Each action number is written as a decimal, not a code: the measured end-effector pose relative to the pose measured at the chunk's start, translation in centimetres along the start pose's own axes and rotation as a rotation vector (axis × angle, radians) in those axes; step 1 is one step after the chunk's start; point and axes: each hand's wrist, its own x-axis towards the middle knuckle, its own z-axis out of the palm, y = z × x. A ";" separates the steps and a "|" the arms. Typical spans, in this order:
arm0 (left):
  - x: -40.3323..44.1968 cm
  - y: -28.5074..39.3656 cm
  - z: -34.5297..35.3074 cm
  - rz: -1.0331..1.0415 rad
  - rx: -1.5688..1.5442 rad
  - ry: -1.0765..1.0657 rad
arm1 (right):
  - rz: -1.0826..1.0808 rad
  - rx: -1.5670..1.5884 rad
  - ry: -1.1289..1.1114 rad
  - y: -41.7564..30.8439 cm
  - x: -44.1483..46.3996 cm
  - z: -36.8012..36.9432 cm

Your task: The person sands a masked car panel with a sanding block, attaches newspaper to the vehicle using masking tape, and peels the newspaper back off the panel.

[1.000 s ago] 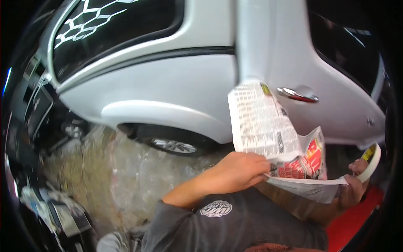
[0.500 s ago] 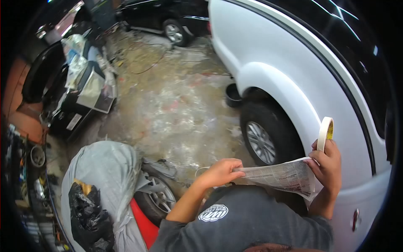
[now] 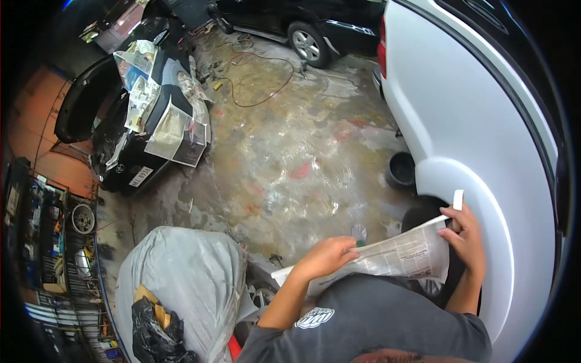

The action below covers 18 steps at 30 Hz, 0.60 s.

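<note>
A sheet of newspaper [image 3: 402, 253] stretches between my two hands in front of my dark shirt. My left hand [image 3: 328, 258] is closed, pinching the upper edge of the sheet between thumb and fingers. At the right end, my right hand [image 3: 465, 239] grips the paper's corner and also holds a roll of masking tape [image 3: 458, 199], which shows edge-on above the fingers. A strip of the sheet reaches past my left wrist. Beyond the paper, the rear wheel of the white vehicle [image 3: 484, 139] is mostly hidden.
A black bucket [image 3: 401, 171] stands by the white vehicle. At left is a dark car [image 3: 115, 175] with newspapers over it. A grey cover [image 3: 181, 260] with a black plastic bag [image 3: 151, 330] on it lies close by. A hose [image 3: 260, 104] runs across the floor.
My view has shifted, so the cars and bucket appear farther right and the wheel is more covered. The tape roll has turned edge-on. Both hands keep their hold on the newspaper.
</note>
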 end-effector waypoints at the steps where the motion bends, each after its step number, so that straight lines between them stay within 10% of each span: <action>1: 2.4 -0.6 -2.4 -0.009 0.007 0.032 | -0.044 0.009 -0.012 -0.7 4.5 0.8; 14: 15.8 -14.5 -28.0 -0.260 -0.037 0.340 | -0.146 0.342 -0.446 -9.9 48.8 13.9; 18: 20.2 -19.1 -37.6 -0.157 -0.169 0.522 | -0.145 0.332 -0.245 -14.4 58.6 19.2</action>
